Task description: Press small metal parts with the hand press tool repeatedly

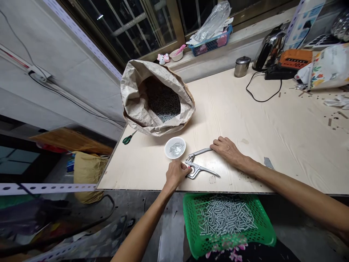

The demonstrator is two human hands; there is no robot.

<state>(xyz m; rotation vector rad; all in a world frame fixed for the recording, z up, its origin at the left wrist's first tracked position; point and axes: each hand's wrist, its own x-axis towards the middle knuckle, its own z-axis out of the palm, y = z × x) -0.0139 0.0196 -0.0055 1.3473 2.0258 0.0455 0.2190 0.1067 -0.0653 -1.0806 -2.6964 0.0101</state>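
Silver spring-loaded hand pliers (196, 170) lie on the table with their two long handles spread apart. My right hand (225, 148) has its fingers closed on the end of the upper handle. At the jaw end, my left hand (176, 175) is pinched; a small red spot shows by its fingertips, and what they hold is too small to make out. Just beyond it stands a white bowl (167, 149) with small shiny metal pieces in it. Below the table edge, a green basket (192, 225) holds many silver, rod-like metal parts.
A large paper sack (133, 87) stands open behind the bowl, with dark small parts inside. Green-handled scissors (127, 139) lie at the left edge. Farther back are a lidded metal canister (242, 66), a kettle (268, 47) and an orange-and-black case (294, 60) with a cord.
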